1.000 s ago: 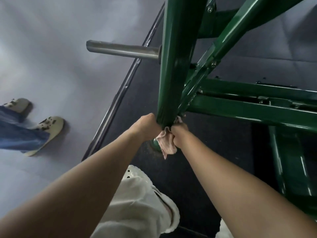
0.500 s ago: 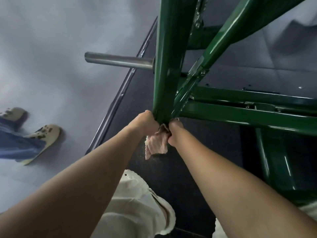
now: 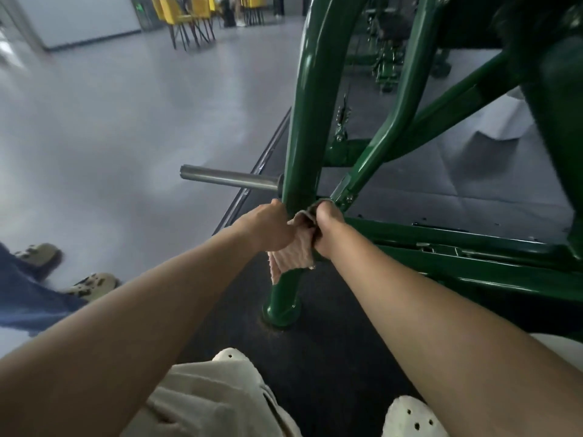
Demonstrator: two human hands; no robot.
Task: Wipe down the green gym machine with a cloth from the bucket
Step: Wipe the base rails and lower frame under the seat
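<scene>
Both hands on the pale pink ribbed cloth, low on the front upright tube of the glossy dark green steel gym machine.

- Left hand: grip curled tight round one end of the cloth, against the left side of the tube.
- Right hand: grip curled round the other end, on the right side. A fold of cloth shows over the top of the knuckles.
- The hands sit close together with the cloth bunched between them. A loose tail hangs down in front of the tube.
- The cloth looks passed round the back of the tube, but that side is hidden. Fingertips are hidden too.

Cloth position: just below the brushed steel round peg that sticks out to the left, and well above the flared green foot on the black rubber mat.

A green diagonal brace meets the frame at a bolted bracket just beside the right hand. Low horizontal rails run off to the right from there.

Bottom edge: the wearer's beige trousers and white perforated clogs.

Left edge: another person's blue jeans leg and tan patterned sandals on the smooth grey floor.

Far back: yellow chairs with thin black legs.
</scene>
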